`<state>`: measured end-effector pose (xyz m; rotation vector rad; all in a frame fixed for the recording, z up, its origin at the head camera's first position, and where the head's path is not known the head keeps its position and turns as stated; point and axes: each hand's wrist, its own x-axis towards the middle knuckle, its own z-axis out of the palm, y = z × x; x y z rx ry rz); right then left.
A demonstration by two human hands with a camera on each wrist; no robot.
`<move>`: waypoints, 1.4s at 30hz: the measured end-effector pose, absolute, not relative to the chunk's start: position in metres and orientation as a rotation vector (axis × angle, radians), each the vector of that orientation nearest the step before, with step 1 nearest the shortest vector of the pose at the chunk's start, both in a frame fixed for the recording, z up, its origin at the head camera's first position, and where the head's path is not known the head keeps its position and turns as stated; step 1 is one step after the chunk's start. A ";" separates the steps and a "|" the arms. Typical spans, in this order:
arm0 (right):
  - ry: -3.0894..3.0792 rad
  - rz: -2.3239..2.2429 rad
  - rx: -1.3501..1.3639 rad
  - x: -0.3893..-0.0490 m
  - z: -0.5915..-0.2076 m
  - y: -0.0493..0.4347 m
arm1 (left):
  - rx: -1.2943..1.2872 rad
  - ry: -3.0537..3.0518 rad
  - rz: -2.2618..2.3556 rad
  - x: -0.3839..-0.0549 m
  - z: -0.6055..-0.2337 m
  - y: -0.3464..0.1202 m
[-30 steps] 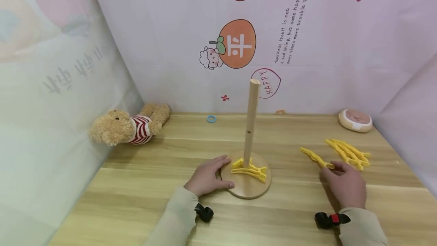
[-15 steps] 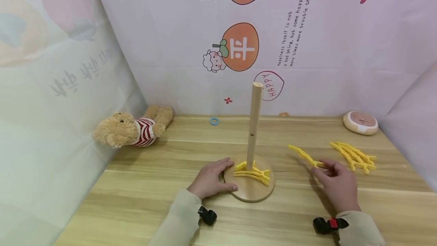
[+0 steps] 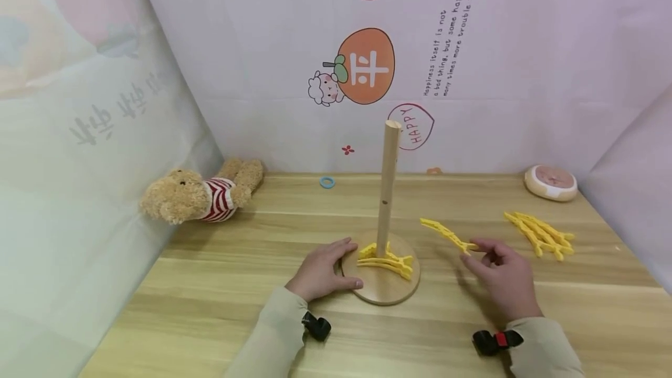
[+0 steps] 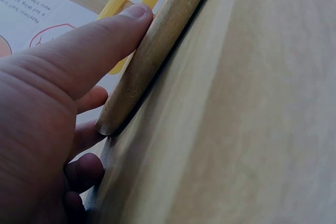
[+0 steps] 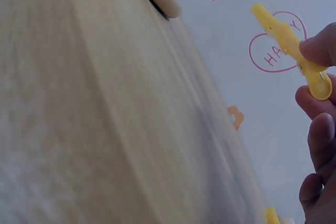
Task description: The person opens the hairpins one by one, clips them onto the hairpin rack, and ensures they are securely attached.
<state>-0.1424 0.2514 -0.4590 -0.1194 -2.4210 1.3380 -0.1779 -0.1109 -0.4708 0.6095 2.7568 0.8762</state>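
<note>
Both forearms [image 3: 273,331] reach in from the near side of the worktop [image 3: 220,284]. The left hand [image 3: 318,274], closer to the left edge, curves with thumb and fingers apart; the right hand [image 3: 506,282], closer to the right edge, pinches, its lower fingers bent.

Bkgd sheet [image 3: 252,74]: "HAPPY" in heart [image 3: 418,126]; txt [image 3: 451,28] "Happiness itself is not a bad thing…"

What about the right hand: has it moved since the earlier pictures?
Yes, leftward: in the head view, the right hand is now nearer the wooden post.
</note>
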 end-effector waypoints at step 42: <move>-2.457 1.547 0.181 -0.126 -0.448 0.209 | 0.611 2.755 0.898 -0.179 -0.471 -0.110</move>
